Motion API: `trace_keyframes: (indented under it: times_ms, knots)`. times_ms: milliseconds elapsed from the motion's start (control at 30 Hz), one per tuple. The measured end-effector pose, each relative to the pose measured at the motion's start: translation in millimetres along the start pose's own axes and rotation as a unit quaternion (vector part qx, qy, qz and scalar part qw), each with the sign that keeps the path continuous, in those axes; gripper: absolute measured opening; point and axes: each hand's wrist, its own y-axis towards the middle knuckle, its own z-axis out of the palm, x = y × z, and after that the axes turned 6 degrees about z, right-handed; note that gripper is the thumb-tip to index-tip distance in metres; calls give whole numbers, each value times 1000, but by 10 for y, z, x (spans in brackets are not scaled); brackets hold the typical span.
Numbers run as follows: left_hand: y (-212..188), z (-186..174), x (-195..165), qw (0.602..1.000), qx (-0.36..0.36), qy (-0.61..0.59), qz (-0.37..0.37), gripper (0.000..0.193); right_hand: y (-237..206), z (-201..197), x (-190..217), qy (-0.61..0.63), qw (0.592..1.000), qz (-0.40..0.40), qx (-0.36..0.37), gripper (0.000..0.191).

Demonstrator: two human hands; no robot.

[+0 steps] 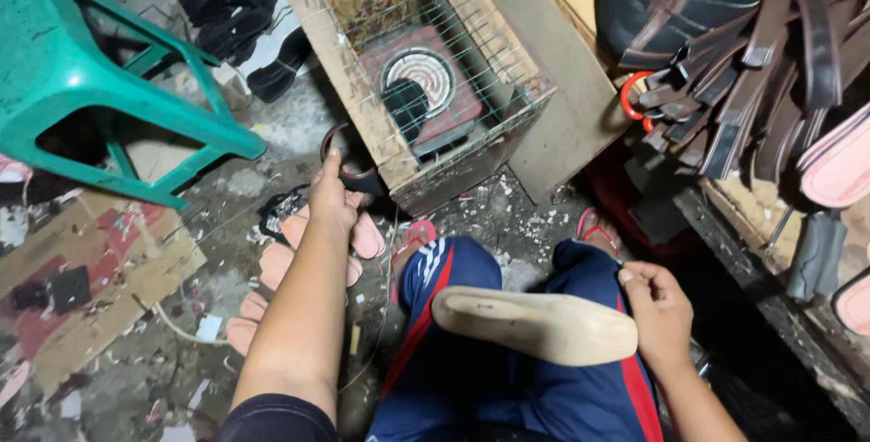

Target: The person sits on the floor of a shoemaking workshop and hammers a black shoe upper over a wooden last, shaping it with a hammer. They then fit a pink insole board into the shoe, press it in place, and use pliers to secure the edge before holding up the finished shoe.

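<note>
My left hand (333, 195) reaches forward to the floor and grips a dark curved strap piece (343, 145) beside the wooden box. Under that hand lie several pink sandal soles (366, 235) on the ground. My right hand (654, 299) holds the end of a pale wooden shoe last (535, 322) that rests across my lap on blue trousers (471, 378) with red and white stripes.
A wooden box with a wire grid (417, 70) holds a coil heater (419, 79). A green plastic stool (100, 88) lies tipped at left. Dark leather straps (752, 61) pile at right, above pink soles (838, 165). Cardboard and scraps litter the floor.
</note>
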Motion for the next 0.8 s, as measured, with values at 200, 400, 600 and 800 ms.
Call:
trace_keyframes:
  times_ms: [200, 400, 600, 800]
  knots:
    - [374, 371, -54, 999, -14, 42, 32, 26, 89, 27, -49, 5, 1000, 23, -12, 19]
    - [641, 554, -60, 996, 12, 55, 73, 26, 145, 64, -96, 18, 999, 23, -14, 18]
    - [768, 636, 146, 996, 40, 28, 78, 21, 169, 79, -108, 20, 1000, 19, -8, 17]
    - [780, 661, 239, 994, 68, -66, 61, 25, 169, 88, -94, 28, 999, 24, -4, 17]
